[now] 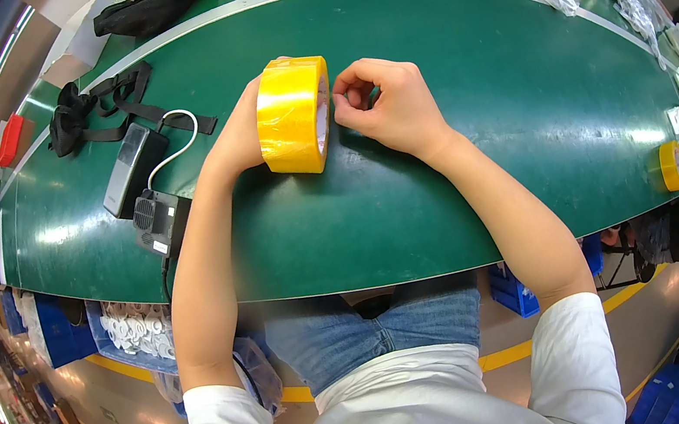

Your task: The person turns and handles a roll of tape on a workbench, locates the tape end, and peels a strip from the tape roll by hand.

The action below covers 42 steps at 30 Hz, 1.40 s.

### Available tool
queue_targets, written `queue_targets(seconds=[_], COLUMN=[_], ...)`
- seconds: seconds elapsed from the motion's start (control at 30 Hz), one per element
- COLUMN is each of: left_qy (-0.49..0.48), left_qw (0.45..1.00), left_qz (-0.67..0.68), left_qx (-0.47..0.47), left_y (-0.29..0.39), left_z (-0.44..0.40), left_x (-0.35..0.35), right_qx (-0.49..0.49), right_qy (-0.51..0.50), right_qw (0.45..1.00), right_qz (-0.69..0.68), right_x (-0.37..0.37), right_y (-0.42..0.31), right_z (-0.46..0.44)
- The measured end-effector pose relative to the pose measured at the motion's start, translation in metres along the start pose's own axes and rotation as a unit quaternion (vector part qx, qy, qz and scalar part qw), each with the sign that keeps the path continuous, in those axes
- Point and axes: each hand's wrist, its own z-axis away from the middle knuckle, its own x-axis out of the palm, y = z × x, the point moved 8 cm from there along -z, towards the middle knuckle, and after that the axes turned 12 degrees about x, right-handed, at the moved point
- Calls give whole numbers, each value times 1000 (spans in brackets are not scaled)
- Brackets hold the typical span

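Plastic bin (98,332) holds white pieces (137,328); left hand (240,132), tape (284,124).

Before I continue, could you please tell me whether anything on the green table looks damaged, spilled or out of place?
Nothing looks clearly spilled or damaged. Slightly untidy: the black straps at the left lie in a loose tangle. The tape in your left hand seems intact.

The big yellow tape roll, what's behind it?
Behind the tape roll, part of the left hand shows at its left edge, with green table beyond. The roll hides most of that hand's fingers, so I can't tell how they sit.
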Motion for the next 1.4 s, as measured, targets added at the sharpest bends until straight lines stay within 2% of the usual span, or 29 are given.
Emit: queue_targets(seconds=[0.27,0.33,0.43,0.63,0.77,0.83,0.93,0.97,1.0,1.07,1.2,1.4], left_qy=[4,41,-15,11,-16,13,10,6,3,-1,6,37], left_qw=[998,997,1000,998,999,997,999,998,998,998,999,999], left_qz=[34,-5,-11,-45,-44,-21,15,64,65,11,39,15], left_qx=[50,62,8,-35,-14,68,50,0,0,67,27,23], left_y=[25,33,20,18,23,36,40,39,37,42,23,21], left_z=[-14,-13,-9,-5,-10,-13,-16,-12,-12,-12,-12,-9], left_x=[2,-2,-2,-5,-4,-4,0,2,3,1,-2,-2], right_qx=[19,31,41,93,106,109,119,123,127,132,135,163], right_qy=[32,37,32,35,27,29,38,30,21,13,17,15], right_qw=[999,999,999,995,993,992,991,990,990,988,989,984], right_qz=[-9,-12,-10,-29,-52,-52,-45,-54,-64,-75,-65,-74], right_x=[1,0,0,6,9,9,8,9,10,11,10,12], right_y=[0,2,4,12,13,14,16,16,15,15,15,17], right_z=[2,2,2,4,5,4,4,4,4,4,4,4])
